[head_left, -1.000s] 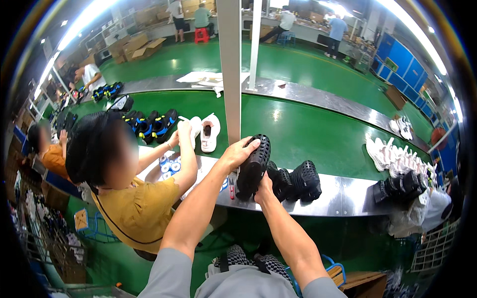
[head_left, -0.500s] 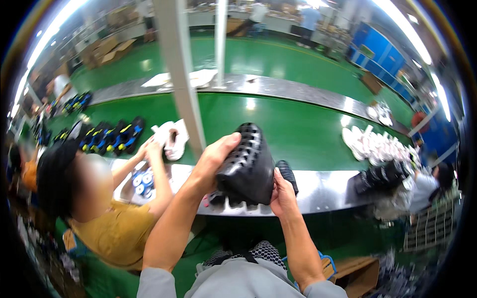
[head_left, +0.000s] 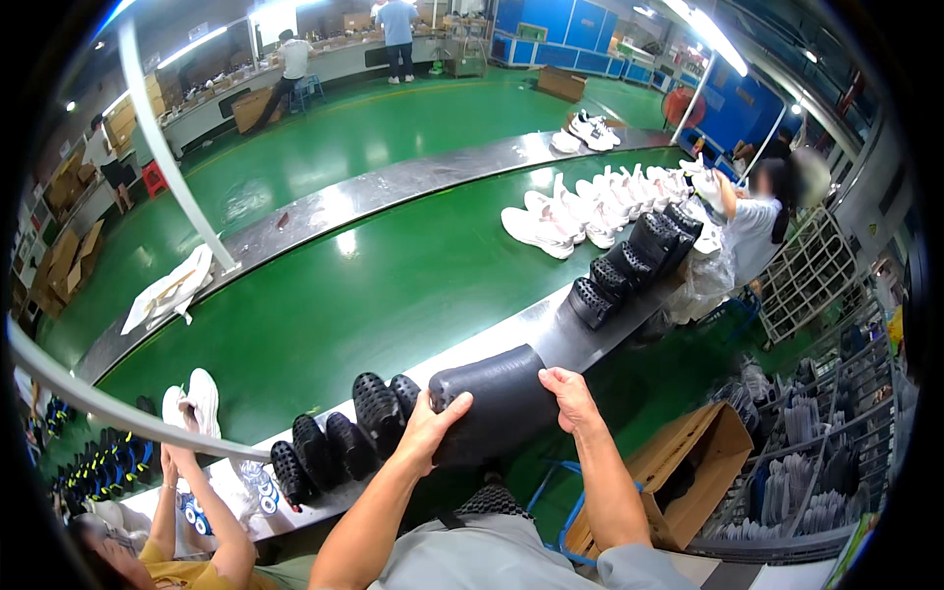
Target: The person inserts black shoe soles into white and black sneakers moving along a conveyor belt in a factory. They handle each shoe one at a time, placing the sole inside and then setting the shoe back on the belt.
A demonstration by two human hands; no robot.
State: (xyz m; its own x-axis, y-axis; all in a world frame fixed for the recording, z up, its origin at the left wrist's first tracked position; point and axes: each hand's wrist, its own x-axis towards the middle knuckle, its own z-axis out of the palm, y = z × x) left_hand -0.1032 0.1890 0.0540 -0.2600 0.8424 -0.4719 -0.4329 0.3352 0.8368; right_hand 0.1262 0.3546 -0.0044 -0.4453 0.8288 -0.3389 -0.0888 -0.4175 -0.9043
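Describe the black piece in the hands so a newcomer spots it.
Find the metal ledge beside the green surface. In front of it, the left hand and right hand hold the black piece between them. Its broad, smooth face sets it apart from the textured black pieces on the ledge.

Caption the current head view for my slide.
Left hand and right hand hold a smooth black piece near perforated black pieces.

Perforated black shoes (head_left: 349,442) crowd the bench (head_left: 560,329) beside our left hand (head_left: 433,428), and a second black row (head_left: 629,261) blocks it farther right; between them we have a passage, its near side screened by the black piece (head_left: 500,398) we hold.
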